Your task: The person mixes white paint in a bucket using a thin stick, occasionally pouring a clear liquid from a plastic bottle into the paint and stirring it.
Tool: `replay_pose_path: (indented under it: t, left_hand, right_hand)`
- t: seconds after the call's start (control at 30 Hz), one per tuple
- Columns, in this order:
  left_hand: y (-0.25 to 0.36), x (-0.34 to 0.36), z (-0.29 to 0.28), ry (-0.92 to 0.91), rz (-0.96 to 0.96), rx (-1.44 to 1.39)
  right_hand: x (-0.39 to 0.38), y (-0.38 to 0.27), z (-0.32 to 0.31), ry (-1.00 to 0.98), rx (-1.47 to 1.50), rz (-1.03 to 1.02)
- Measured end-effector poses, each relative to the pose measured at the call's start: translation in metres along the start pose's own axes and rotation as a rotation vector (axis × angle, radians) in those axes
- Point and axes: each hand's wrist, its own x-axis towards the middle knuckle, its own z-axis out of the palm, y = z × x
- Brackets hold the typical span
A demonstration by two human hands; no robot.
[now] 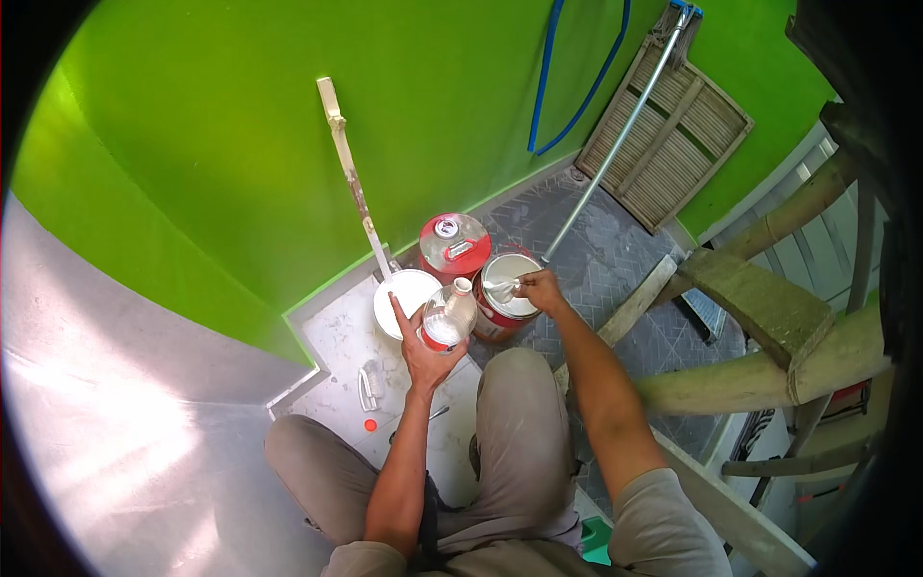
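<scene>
Your left hand (pixel 430 351) grips a clear bottle (pixel 448 313); at its two o'clock, your right hand (pixel 541 289) pinches a pale object (pixel 500 289) (unclear what) over a can (pixel 502 325); bottle probably light, slippery, squeezable; cradle its lower body.

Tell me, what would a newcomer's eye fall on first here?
The bright green wall fills much of the upper view. Near the middle, the left hand holds a clear bottle, while the right hand holds a small whitish thing at an open can. A long silvery pole slants toward the upper right.
</scene>
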Motion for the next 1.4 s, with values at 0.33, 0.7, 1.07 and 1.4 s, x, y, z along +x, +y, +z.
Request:
replay_pose_path:
  t: [0.33,0.7,1.07,1.4]
  left_hand:
    - [-0.001,0.004,0.004,-0.018,0.043,-0.001]
    - [0.007,0.007,0.032,-0.104,-0.046,-0.062]
    - [0.032,0.015,0.053,-0.098,0.068,0.077]
    - [0.03,0.019,0.045,-0.054,0.105,0.068]
  right_hand:
    - [0.003,-0.018,0.004,0.01,0.3,0.001]
    - [-0.011,-0.119,-0.093,-0.128,0.071,-0.119]
    - [-0.037,-0.223,-0.123,-0.126,-0.282,-0.173]
    - [-0.051,-0.232,-0.097,-0.043,-0.618,-0.402]
